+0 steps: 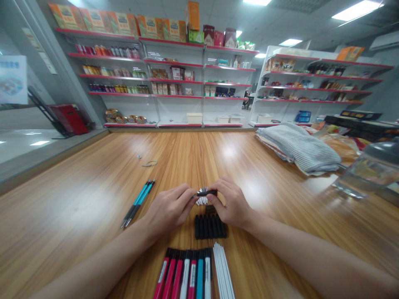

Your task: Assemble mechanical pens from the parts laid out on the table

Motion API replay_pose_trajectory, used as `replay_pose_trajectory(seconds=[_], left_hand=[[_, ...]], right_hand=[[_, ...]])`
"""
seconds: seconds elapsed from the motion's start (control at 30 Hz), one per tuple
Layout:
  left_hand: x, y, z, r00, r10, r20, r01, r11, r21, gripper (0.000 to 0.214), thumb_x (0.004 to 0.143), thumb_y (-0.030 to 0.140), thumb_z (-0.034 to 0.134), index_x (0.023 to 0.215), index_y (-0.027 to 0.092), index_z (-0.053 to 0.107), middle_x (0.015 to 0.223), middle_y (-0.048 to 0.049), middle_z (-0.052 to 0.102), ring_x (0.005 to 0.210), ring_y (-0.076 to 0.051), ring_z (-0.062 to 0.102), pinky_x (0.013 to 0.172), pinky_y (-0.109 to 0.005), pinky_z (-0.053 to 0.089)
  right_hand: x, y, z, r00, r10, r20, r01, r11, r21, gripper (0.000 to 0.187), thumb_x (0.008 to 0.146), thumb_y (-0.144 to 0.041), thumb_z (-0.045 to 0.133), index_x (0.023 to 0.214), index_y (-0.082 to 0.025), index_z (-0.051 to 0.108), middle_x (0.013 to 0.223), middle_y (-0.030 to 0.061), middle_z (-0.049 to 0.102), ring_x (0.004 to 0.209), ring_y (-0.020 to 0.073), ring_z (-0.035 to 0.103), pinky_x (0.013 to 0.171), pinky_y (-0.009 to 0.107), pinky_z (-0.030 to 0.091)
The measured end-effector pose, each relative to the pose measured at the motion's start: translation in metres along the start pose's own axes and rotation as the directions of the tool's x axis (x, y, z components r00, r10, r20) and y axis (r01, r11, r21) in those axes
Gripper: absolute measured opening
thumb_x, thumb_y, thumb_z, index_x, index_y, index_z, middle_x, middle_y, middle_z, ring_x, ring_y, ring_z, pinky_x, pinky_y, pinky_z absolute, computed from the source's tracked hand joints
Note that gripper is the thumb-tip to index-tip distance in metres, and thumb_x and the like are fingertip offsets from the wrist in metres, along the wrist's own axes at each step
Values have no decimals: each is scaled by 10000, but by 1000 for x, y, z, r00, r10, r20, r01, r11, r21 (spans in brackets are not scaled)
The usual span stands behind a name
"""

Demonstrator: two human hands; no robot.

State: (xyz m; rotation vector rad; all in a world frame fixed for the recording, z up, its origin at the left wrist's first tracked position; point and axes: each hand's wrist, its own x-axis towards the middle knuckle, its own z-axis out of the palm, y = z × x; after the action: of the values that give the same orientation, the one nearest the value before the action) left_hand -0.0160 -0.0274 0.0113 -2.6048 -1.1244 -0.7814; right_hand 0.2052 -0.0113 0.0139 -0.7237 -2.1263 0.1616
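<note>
- Pinching a short black pen part (pixel 207 192) between the fingertips of the left hand (pixel 168 209) and the right hand (pixel 232 205), one at each end, both closed narrow on it; probably gripped this way to steady so small a piece.
- Holding it just above the wooden table (pixel 93 199), over a cluster of small white pieces (pixel 201 201).
- Sorted by kind, apparently to keep each sort in easy reach: a row of black sleeves (pixel 210 226) just below the hands, then red, white and teal pen barrels (pixel 187 274) beside white refill tubes (pixel 222 268).
- Set apart to the left: two teal pens (pixel 139 203), lying side by side.
- Folded away at the right: striped cloth (pixel 299 147).
- Printed bands on the barrels, too small to read; packaging on the shop shelves (pixel 174 79) likewise illegible.
</note>
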Motion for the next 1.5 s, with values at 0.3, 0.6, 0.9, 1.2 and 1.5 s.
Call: replay_pose_trajectory(seconds=[0.3,0.6,0.9,1.2,1.5], left_hand=[[3,1,-1,998,-40,48,36,997,72,168,957,289,409,904,192,535,818,-13,542,696,-139,524,588,-265,376],[3,2,-2,997,-30,70,23,995,93,166,961,260,390,973,202,546,848,-10,567,712,-132,545,580,-256,361],[4,5,-6,997,-17,75,7,992,126,179,950,255,395,854,184,528,796,-14,553,651,-127,518,551,-258,335],[2,2,-2,999,7,46,-13,989,145,223,949,325,430,805,187,531,750,-4,539,610,-112,484,540,-263,319],[3,2,-3,998,7,61,-16,989,149,232,953,294,414,774,190,519,744,0,519,602,-116,463,533,-274,315]], right_hand=[[0,-2,-1,1000,10,-9,-10,1000,4,93,859,-184,548,948,-168,571,838,64,600,804,198,526,730,355,440],[1,-1,0,1000,9,-6,-9,1000,-2,81,864,-194,547,935,-168,577,822,61,599,787,194,527,721,353,437],[0,-1,0,1000,-8,-3,8,1000,-4,67,874,-202,539,912,-168,582,819,63,604,783,194,521,718,354,429],[1,-1,0,1000,-27,11,27,1000,-13,57,881,-210,535,882,-173,578,793,57,602,754,190,504,698,356,411],[1,-1,0,1000,-28,-12,28,999,-40,137,896,-214,513,774,-173,558,715,42,563,698,174,464,673,349,383]])
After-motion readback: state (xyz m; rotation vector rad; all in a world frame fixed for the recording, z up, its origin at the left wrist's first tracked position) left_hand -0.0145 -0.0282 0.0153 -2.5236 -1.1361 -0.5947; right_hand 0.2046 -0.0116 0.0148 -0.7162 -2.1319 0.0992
